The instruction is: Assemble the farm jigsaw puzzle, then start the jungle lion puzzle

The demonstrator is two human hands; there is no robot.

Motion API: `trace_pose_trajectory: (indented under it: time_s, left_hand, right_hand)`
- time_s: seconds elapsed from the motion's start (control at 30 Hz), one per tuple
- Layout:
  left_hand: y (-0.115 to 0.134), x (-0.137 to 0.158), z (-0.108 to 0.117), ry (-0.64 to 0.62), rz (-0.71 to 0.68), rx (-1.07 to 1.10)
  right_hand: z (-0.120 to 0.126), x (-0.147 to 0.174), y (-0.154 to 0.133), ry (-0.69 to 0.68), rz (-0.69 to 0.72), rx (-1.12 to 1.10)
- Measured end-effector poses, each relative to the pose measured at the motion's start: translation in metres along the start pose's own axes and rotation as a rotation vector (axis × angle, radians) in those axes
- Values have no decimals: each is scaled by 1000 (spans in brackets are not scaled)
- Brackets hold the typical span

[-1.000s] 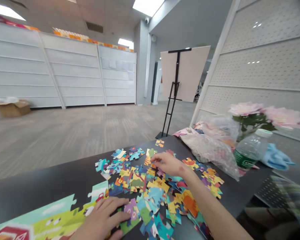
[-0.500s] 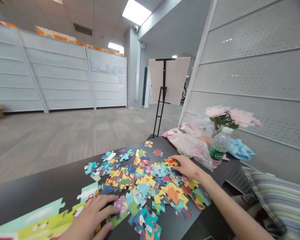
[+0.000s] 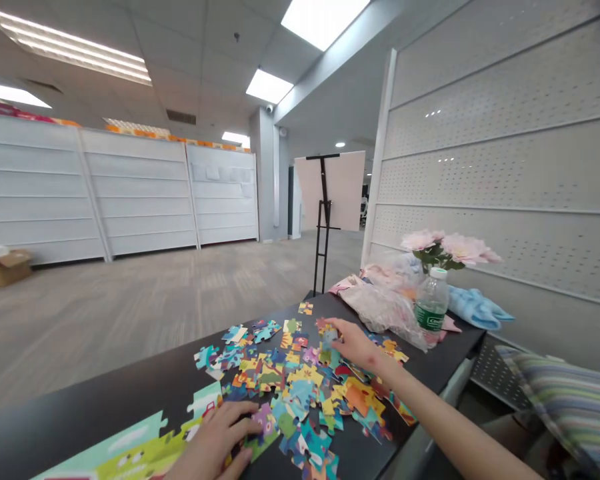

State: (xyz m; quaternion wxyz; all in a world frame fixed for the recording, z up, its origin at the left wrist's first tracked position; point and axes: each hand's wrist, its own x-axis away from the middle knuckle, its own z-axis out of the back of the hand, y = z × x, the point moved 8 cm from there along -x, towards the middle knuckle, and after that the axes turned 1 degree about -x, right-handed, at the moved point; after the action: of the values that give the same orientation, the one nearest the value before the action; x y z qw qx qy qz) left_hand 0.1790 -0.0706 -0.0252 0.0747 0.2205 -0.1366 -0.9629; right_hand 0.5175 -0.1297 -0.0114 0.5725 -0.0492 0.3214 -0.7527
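Observation:
My left hand (image 3: pixel 217 437) rests low over the table, fingers apart, beside a partly joined jigsaw puzzle (image 3: pixel 130 453) with green and pale blue areas. Its fingertips touch a purple and green puzzle piece (image 3: pixel 265 421). Farther out, my right hand (image 3: pixel 350 343) reaches over the far right part of the heap of loose puzzle pieces (image 3: pixel 300 393). Its thumb and fingers pinch a light blue and green puzzle piece (image 3: pixel 328 339), which looks tilted up. The fingers partly cover this piece.
Right of the heap lie a crumpled clear plastic bag (image 3: pixel 380 307), a water bottle (image 3: pixel 431 303) and a blue cloth (image 3: pixel 480 308). Pink flowers (image 3: pixel 455 248) stand behind the bottle. A striped cushion (image 3: pixel 575 400) is at the right, and an easel (image 3: pixel 323 233) beyond the table (image 3: pixel 105 393).
The camera view has tilted up. My right hand has moved left across the pieces, leaving the orange and red piece, and now grips a light blue one. My left hand stays beside the joined puzzle.

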Motion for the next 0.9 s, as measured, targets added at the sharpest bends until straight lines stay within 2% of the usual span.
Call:
trace_pose_trajectory:
  time_s: [0.17, 0.27, 0.4, 0.6, 0.7, 0.8, 0.9]
  left_hand:
    - [0, 1, 1, 28, -35, -12]
    - [-1, 2, 1, 41, -49, -29]
    - [-3, 3, -1, 53, -45, -23]
    - [-14, 6, -11, 82, -65, -51]
    - [-24, 7, -20, 103, -154, -102]
    - [-35, 7, -27, 125, -222, -133]
    - [-38, 6, -30, 121, -270, -147]
  right_hand:
    - [39, 1, 43, 187, -133, -65]
    - [43, 10, 55, 204, -149, -108]
    - [37, 22, 54, 183, -141, -113]
    - [54, 27, 34, 246, -120, 15]
    - [43, 29, 15, 144, -97, 48]
    - [16, 33, -3, 7, -90, 38]
    - [-9, 32, -15, -62, -85, -13]
